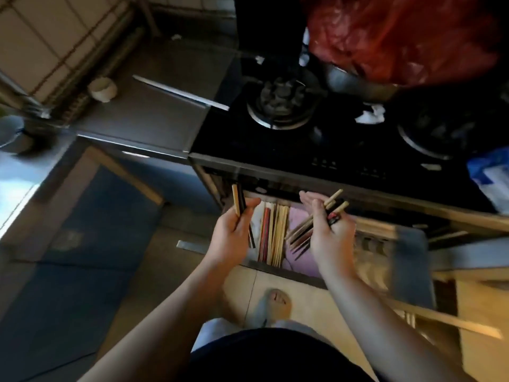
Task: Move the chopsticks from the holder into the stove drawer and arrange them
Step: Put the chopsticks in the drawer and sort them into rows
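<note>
Okay, I see both hands over the open stove drawer (303,274) under the black glass hob (344,150). Left hand (234,230) grip closed on a few tan and dark wooden chopsticks (239,202), near the drawer's left edge. Right hand (329,227) grip half-curled round a mixed chopstick bundle (308,227). More loose bamboo and red chopsticks (272,232) lie lengthwise in the drawer between my hands.

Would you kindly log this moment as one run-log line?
left hand: holds few chopsticks | right hand: holds bundle | drawer: open, chopsticks laid inside | stage: arranging
</note>
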Tool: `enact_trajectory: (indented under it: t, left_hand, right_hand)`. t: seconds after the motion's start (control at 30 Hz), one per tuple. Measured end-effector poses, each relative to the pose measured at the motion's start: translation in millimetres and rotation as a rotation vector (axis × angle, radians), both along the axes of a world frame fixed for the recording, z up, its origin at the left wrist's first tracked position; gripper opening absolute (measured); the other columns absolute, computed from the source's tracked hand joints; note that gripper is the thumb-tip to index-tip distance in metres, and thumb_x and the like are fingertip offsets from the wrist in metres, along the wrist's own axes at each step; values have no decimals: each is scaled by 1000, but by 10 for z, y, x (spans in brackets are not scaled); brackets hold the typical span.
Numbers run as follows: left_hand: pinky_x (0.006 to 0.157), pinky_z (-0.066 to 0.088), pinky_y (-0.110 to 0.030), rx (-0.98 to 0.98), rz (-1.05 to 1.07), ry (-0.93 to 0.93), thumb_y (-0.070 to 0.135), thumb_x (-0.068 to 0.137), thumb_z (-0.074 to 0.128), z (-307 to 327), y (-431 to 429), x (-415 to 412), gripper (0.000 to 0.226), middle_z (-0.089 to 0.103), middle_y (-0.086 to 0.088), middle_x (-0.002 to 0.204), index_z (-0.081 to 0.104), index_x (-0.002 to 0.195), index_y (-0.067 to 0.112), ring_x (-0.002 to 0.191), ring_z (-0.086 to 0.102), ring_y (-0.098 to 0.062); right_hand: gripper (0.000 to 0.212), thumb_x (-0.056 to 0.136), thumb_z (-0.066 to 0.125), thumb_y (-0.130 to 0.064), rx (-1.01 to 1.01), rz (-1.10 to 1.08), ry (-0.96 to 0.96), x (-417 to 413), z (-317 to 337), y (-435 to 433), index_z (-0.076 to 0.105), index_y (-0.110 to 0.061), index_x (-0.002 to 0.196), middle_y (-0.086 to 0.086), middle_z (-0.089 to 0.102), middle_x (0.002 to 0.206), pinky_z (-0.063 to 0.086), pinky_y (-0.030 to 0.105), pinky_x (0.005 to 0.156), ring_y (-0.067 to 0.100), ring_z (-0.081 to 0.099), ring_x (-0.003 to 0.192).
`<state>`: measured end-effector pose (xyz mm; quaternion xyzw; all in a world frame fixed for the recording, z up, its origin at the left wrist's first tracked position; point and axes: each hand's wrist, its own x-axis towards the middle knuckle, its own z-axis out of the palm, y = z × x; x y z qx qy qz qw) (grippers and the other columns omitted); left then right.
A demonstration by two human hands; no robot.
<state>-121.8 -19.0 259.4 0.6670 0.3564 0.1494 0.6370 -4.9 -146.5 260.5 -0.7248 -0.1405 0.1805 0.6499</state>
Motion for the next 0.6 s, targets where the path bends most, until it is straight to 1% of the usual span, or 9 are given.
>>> enact_trajectory:
  t: [0.1, 0.17, 0.2, 0.27, 0.33, 0.4, 0.43, 0.5, 0.6]
  left_hand:
    - [92, 54, -35, -27, -61, 57, 18, 105, 44, -240, -2, 281, 26, 72, 2, 108, 65, 120, 17, 105, 68, -12]
    - [86, 55, -24, -23, -103, 95, 16, 105, 44, -425, 2, 429, 26, 73, 10, 101, 65, 119, 18, 98, 68, -2]
    - [79, 52, -14, -23, -125, 110, 14, 105, 43, -540, 10, 492, 26, 73, 19, 94, 65, 118, 19, 91, 67, 6]
    - [70, 48, -7, -42, -175, 146, 14, 105, 42, -810, 43, 600, 26, 70, 29, 84, 64, 114, 24, 79, 63, 13]
    - [69, 47, -8, -26, -208, 202, 21, 105, 45, -1113, 104, 679, 25, 71, 27, 85, 65, 117, 31, 78, 60, 9]
    - [74, 50, -10, -28, -234, 260, 25, 105, 47, -1416, 182, 728, 25, 73, 19, 92, 65, 120, 32, 84, 64, 6]
    - [78, 52, -15, -30, -245, 281, 24, 104, 47, -1572, 231, 748, 25, 73, 15, 96, 65, 120, 32, 89, 66, 3]
    - [84, 54, -24, -43, -261, 322, 23, 104, 47, -1889, 331, 771, 25, 74, 9, 102, 65, 118, 34, 95, 69, -4]
    - [73, 51, -14, -55, -310, 391, 27, 104, 48, -2346, 468, 815, 21, 72, 9, 97, 65, 116, 31, 84, 67, 1]
  right_hand:
    - [24, 100, 47, -29, -44, -106, 36, 132, -193, -98, 68, -26, 111, 7, 73, 104, 51, 57, 92, 27, 68, 101]
    - [24, 100, 47, -28, -57, -150, 61, 187, -324, -101, 68, -26, 111, 19, 69, 95, 48, 65, 82, 46, 63, 90]
    - [24, 100, 47, -29, -79, -167, 64, 217, -419, -80, 68, -25, 110, 17, 70, 94, 47, 63, 81, 45, 64, 87]
    - [25, 99, 49, -32, -127, -218, 84, 276, -610, -30, 68, -15, 101, 12, 72, 88, 54, 54, 80, 23, 71, 76]
    - [26, 99, 51, -28, -150, -279, 158, 341, -847, 40, 63, -9, 86, 10, 69, 70, 58, 30, 66, 1, 64, 60]
    - [25, 99, 52, -23, -193, -320, 192, 384, -1080, 120, 60, -11, 79, -2, 59, 54, 43, 10, 48, -4, 56, 47]
    - [22, 99, 51, -23, -206, -315, 197, 401, -1202, 173, 62, -12, 83, -4, 62, 56, 44, 10, 49, -2, 59, 51]
    - [19, 99, 51, -26, -217, -292, 210, 429, -1468, 299, 66, -16, 95, 6, 73, 82, 58, 27, 72, 8, 70, 77]
    - [19, 98, 50, -29, -263, -263, 215, 469, -1943, 462, 68, -26, 101, 4, 75, 99, 55, 42, 91, 16, 71, 96]
